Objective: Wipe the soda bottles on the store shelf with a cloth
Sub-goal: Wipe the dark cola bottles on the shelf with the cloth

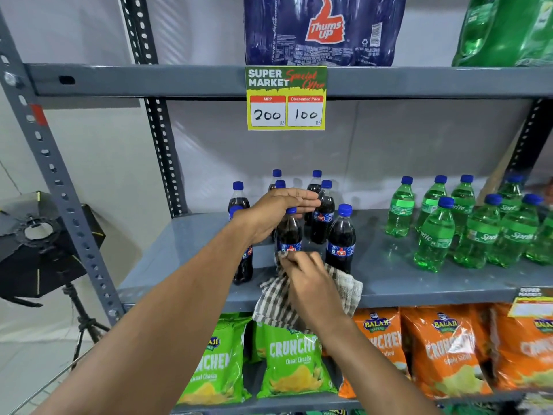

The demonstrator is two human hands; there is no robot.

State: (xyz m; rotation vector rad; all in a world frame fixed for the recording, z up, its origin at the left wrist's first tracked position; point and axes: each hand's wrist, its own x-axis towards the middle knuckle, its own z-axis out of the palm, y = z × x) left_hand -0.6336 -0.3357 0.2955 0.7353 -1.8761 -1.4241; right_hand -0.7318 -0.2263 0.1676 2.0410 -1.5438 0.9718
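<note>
Several dark cola bottles with blue caps stand in a cluster on the grey middle shelf [191, 244]. My left hand [275, 214] grips the neck and shoulder of the front cola bottle [288, 235], fingers stretched flat over its cap. My right hand [311, 283] presses a checked brown-and-white cloth [275, 304] against the lower part of that same bottle. The cloth hangs down over the shelf's front edge. Another cola bottle [341, 238] stands just right of it. Several green Sprite bottles [435, 235] stand farther right on the same shelf.
A price card [285, 98] hangs from the upper shelf edge, under a blue Thums Up pack [323, 28]. Green [293, 360] and orange [443, 351] chip bags fill the shelf below. A studio light on a tripod [39, 247] stands left of the rack.
</note>
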